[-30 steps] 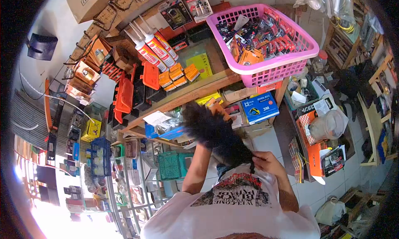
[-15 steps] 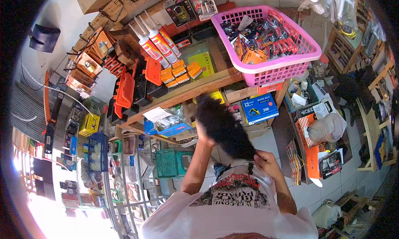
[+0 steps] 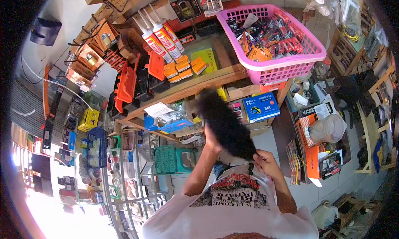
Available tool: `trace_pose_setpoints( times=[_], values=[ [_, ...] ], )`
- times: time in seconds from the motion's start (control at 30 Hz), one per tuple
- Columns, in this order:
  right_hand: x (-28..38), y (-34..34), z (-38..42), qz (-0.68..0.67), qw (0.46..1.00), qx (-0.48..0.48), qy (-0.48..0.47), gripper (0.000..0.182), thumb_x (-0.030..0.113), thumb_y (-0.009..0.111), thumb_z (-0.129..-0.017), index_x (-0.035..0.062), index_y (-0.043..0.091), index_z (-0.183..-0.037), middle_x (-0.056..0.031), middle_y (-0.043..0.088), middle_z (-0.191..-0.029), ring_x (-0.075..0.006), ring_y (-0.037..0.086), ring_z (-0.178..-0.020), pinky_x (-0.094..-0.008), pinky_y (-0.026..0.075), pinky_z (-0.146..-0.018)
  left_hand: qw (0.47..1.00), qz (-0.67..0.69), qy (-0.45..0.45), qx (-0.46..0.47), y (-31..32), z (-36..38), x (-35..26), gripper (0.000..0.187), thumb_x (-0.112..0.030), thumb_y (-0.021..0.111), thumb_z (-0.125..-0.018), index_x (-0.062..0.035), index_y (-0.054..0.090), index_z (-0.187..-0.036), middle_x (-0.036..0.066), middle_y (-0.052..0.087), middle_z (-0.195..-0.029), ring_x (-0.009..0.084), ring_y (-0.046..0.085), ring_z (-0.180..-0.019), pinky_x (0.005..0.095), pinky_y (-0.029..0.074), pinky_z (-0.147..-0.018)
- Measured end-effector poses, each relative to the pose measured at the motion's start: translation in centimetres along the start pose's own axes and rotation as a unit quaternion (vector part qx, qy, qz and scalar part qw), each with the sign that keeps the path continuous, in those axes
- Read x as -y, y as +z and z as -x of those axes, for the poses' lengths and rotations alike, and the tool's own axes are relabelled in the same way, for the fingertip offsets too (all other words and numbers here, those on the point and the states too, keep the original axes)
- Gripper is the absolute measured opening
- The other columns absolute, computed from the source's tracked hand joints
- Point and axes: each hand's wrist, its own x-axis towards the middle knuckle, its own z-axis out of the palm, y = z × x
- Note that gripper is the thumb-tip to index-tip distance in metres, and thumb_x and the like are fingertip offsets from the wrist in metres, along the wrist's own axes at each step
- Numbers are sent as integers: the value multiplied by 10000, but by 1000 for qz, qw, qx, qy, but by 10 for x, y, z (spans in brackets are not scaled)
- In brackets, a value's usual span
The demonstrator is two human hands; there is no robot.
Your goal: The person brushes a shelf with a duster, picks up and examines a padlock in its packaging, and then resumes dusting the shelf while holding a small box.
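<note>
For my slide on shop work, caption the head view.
Both hands hold a black feather duster before a shelf with a pink basket.

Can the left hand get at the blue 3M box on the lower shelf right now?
Probably not directly: the left hand is behind the black feather duster, which lies between it and the blue 3M box.

Wooden shelf (image 3: 195, 86): carries a pink basket (image 3: 286, 70) of small packaged goods at one end, three upright sealant tubes (image 3: 160, 35), stacked orange boxes (image 3: 185, 67), a yellow-green pad (image 3: 204, 58) and orange-and-black cases (image 3: 135, 81). Lower shelf: blue box (image 3: 261, 107) marked 3M.
</note>
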Motion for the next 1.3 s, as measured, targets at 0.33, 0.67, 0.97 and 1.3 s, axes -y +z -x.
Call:
trace_pose_setpoints(
  times=[0.33,0.67,0.97,1.3],
  values=[
    [1,-2,-3,78,997,17,22,213,205,589,-1014,18,620,-917,68,489,-691,-33,425,-624,-224,370,-535,998,-7,62,3,-8,3,-13,680,-578,364,-977,-47,497,-1381,185,591,-1310,391,587,-1152,556,452,-1017],
    [10,-9,8,129,991,17,27,263,184,564,-1017,29,564,-805,80,437,-648,-33,407,-611,-232,337,-526,996,57,61,-16,-19,-7,-36,460,-415,404,-1007,-114,521,-1335,125,586,-1299,324,575,-1156,593,411,-1044],
    [1,-8,14,104,994,14,11,331,174,539,-1033,54,492,-728,43,423,-566,-38,363,-492,-242,293,-453,995,54,84,-21,-37,-6,-44,518,-459,382,-1003,-115,508,-1370,120,523,-1397,296,492,-1279,631,329,-1081],
    [6,-4,15,143,989,-23,-35,325,152,547,-1024,52,493,-720,50,436,-571,-30,375,-508,-240,301,-463,987,-70,124,-75,9,5,-42,666,-603,363,-976,-104,488,-1399,115,596,-1281,311,552,-1197,535,357,-1089]
  ],
)
